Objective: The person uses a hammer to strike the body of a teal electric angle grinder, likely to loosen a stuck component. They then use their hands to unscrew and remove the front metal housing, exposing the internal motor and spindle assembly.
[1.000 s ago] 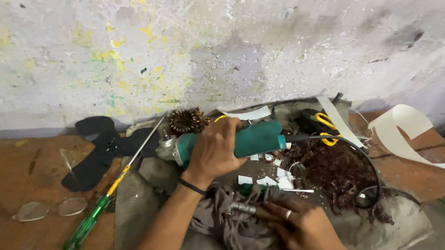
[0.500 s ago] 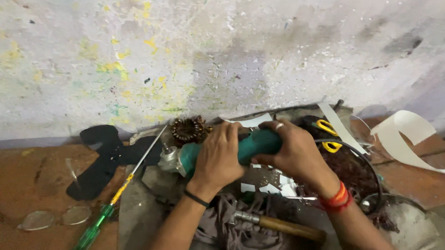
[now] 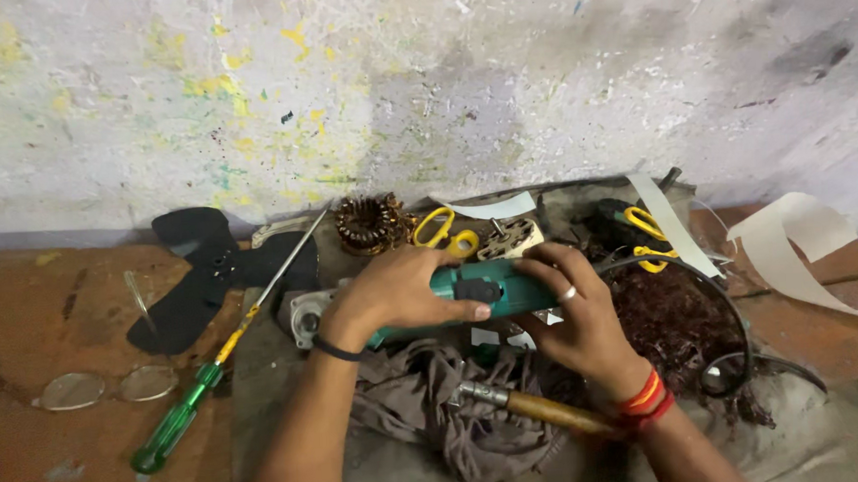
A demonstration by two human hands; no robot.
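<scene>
A teal angle grinder (image 3: 503,288) with a grey metal head (image 3: 305,316) lies across a grey mat. My left hand (image 3: 393,296) wraps over its front half near the black switch. My right hand (image 3: 572,307), with a ring and red wrist threads, grips its rear half from behind. Under my right forearm lies a hammer with a wooden handle (image 3: 542,410), resting on a grey-brown rag (image 3: 427,405).
A long screwdriver with a green handle (image 3: 203,376) lies to the left, beside a black fan blade (image 3: 209,275) and spectacles (image 3: 103,385). Behind the grinder sit a copper-wound coil (image 3: 368,222), yellow-handled scissors (image 3: 443,229), white paper strips (image 3: 796,244) and a tangle of brown wire (image 3: 678,322).
My right hand let go of the hammer, which now lies on the rag, and came up onto the rear of the grinder. My left hand stayed on it.
</scene>
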